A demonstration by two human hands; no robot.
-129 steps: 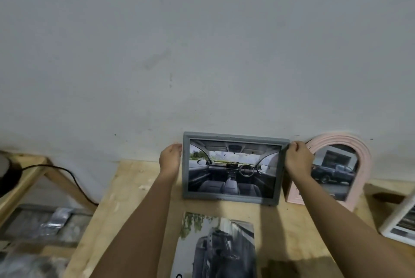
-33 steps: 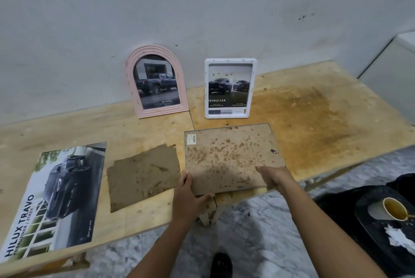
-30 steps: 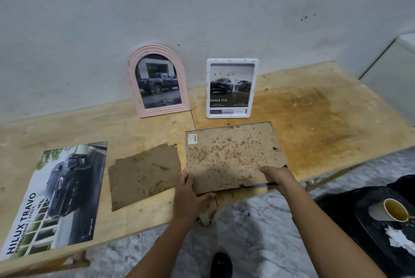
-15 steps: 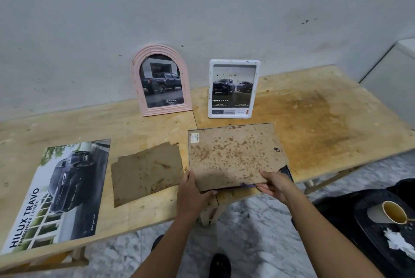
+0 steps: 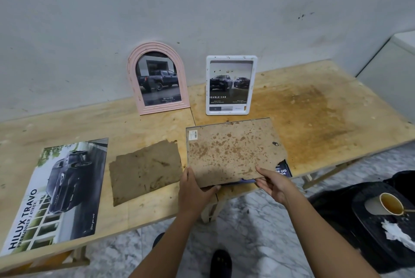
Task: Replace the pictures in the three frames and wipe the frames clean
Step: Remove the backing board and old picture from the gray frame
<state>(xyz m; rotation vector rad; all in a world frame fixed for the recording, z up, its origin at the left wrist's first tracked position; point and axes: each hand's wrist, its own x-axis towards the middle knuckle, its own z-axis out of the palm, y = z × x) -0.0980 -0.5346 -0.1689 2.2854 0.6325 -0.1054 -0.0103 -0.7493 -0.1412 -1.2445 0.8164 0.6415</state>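
Observation:
A grey frame lies face down at the table's near edge, its brown spotted backing board (image 5: pixel 233 152) up. My left hand (image 5: pixel 194 190) grips the board's near left corner. My right hand (image 5: pixel 272 182) pinches the near right edge, where a dark blue picture (image 5: pixel 283 170) sticks out from under the board. A pink arched frame (image 5: pixel 157 78) and a white frame (image 5: pixel 230 84), both with truck pictures, lean against the wall. A large truck poster (image 5: pixel 58 192) lies flat at the left.
A brown dirty cloth (image 5: pixel 144 170) lies between the poster and the face-down frame. The wooden table (image 5: pixel 314 107) is stained at the right. On the floor at the right sits a black bag (image 5: pixel 381 221) with a paper cup (image 5: pixel 389 206) on it.
The grey frame came off the wall and was laid face down at the near edge. In the last second my right hand has drawn the dark blue picture out from under the backing board.

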